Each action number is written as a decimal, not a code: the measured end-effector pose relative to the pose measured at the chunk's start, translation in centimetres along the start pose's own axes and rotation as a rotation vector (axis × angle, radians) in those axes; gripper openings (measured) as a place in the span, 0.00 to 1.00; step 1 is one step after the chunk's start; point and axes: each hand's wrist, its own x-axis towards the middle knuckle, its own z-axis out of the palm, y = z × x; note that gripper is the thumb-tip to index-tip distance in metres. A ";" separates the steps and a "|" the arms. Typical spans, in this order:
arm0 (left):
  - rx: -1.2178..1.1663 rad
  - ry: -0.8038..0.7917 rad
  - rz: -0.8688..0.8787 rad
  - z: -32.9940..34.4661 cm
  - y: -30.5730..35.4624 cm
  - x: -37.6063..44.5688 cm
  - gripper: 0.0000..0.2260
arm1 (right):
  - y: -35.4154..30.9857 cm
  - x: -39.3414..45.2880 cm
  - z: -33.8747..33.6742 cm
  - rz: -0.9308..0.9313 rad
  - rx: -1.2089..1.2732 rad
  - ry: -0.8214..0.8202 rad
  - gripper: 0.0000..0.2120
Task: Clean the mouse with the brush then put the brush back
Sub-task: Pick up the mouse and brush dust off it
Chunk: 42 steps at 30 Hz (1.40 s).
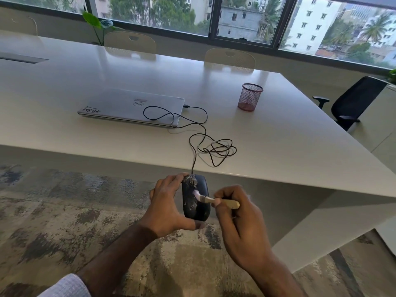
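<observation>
A black wired mouse (196, 200) speckled with pale dust is held in front of the table's near edge, above the carpet. My left hand (169, 207) grips it from the left side, thumb under its rear end. My right hand (237, 224) holds a small brush (216, 200) by its light wooden handle, and the pale bristles touch the top of the mouse near its middle. The mouse's black cable (214, 147) runs up over the table edge, coils on the tabletop and reaches the closed silver laptop (132, 107).
A red mesh pen cup (250, 96) stands on the white table (289, 133) to the right of the laptop. Beige chairs (229, 58) line the far side, and a black office chair (353, 101) sits at the right. Patterned carpet lies below my hands.
</observation>
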 end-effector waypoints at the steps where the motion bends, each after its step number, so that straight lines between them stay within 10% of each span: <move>1: -0.004 -0.003 -0.002 0.0 0.0 0.0 0.57 | -0.1 -0.1 0.1 -0.008 -0.005 -0.039 0.03; 42: -0.047 -0.012 -0.020 -0.8 0.4 -0.2 0.58 | 0.1 -1.5 0.5 -0.054 0.159 0.036 0.02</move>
